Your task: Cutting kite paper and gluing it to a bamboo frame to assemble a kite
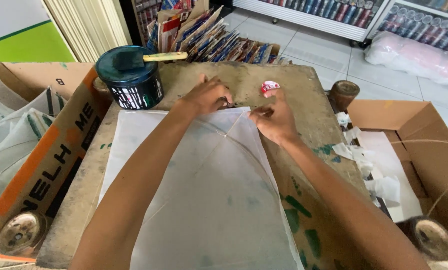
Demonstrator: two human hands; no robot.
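Fingers of left hand (209, 96) and right hand (275, 119) pinched narrow at the top corner of a white paper sheet (204, 200); a thin bent stick (232, 127) meets that corner between both hands. Sheet lies flat on worn board (304, 95), spreading from the fingertips toward the camera. Dark tin (130, 80) behind left hand, brush (149, 58) resting across its top. Left cardboard box (44, 150) holds folded white sheets. Right cardboard box (424, 145) holds torn paper scraps (379, 175).

paint tin (130, 80) blocks far left, bare board (304, 95) right
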